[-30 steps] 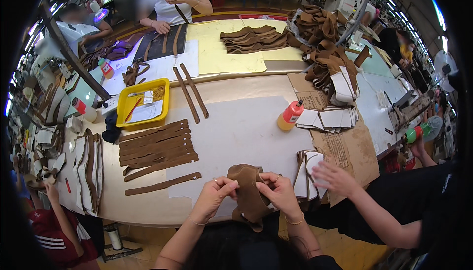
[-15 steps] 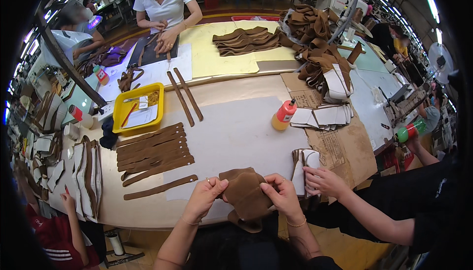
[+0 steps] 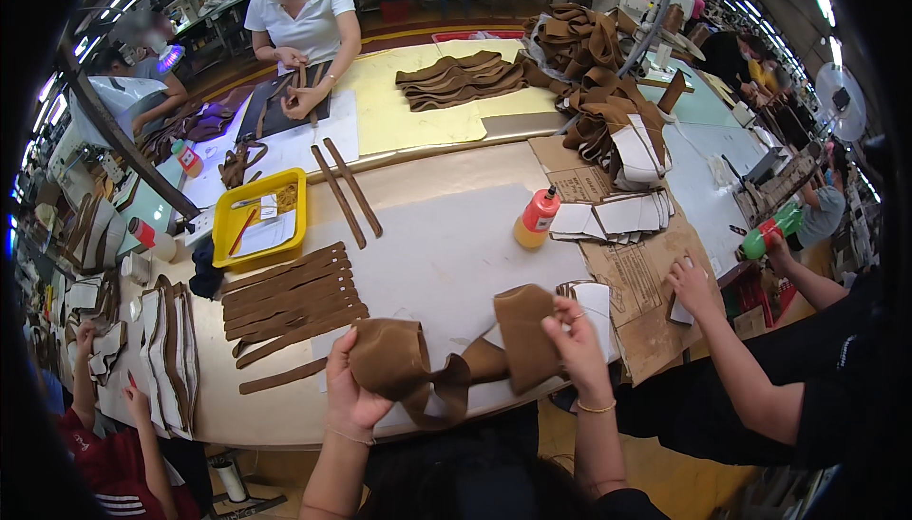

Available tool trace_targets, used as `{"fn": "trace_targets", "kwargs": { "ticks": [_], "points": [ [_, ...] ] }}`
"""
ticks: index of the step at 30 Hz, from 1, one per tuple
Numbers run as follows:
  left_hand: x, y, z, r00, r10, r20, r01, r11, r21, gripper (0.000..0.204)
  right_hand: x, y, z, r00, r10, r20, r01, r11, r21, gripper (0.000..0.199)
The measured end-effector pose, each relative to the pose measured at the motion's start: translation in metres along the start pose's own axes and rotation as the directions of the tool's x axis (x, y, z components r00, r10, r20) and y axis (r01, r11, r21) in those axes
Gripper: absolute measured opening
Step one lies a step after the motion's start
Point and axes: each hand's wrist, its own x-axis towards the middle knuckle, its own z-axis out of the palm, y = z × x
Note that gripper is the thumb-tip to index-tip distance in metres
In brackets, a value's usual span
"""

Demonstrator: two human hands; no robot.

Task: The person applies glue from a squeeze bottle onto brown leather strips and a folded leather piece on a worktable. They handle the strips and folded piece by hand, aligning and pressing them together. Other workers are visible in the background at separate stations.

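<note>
A wide brown band of leather-like material stretches between my hands, its middle twisting and sagging in a loop above the near table edge. My left hand is closed on one wide end, thumb in front. The other wide end is pinched by my right hand, fingers partly behind it. Left of my hands lie several brown strips side by side, with a single strip nearest me. White-faced brown pieces are stacked just beyond my right hand, partly covered by it.
A red-capped glue bottle stands on the pale sheet. The yellow tray is at the left, with two brown strips beyond it. At the right, a co-worker's hand rests over cardboard. Another person works across the table.
My hands have moved apart, and the gathered brown piece is now drawn out between them. The co-worker's hand at the right has left the white-faced pieces and shifted right.
</note>
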Motion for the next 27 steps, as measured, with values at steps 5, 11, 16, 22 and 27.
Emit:
{"fn": "trace_targets", "kwargs": {
  "ticks": [5,11,16,22,27],
  "points": [
    [-0.019,0.013,0.019,0.988,0.149,-0.031,-0.109,0.834,0.540,0.063,-0.012,0.035,0.008,0.945,0.304,0.119,-0.286,0.947,-0.146,0.049],
    [-0.050,0.055,0.093,0.759,0.253,0.600,-0.542,0.756,0.367,0.076,-0.007,0.088,-0.010,0.994,-0.063,0.087,0.094,0.909,-0.406,0.050],
    [-0.041,0.019,0.115,0.787,0.443,0.430,-0.615,0.510,0.601,0.074,-0.015,0.020,0.005,0.972,0.174,-0.155,-0.232,0.682,-0.693,0.038],
    [0.005,0.004,0.069,0.999,0.010,0.031,-0.030,0.669,0.743,0.060,0.022,-0.007,-0.008,0.979,-0.024,-0.200,-0.003,0.991,-0.135,0.035],
    [0.010,0.005,0.052,0.998,-0.066,0.003,0.034,0.562,0.827,0.064,0.097,-0.019,0.002,0.974,0.164,-0.158,-0.084,0.903,0.422,0.061]
  ]
}}
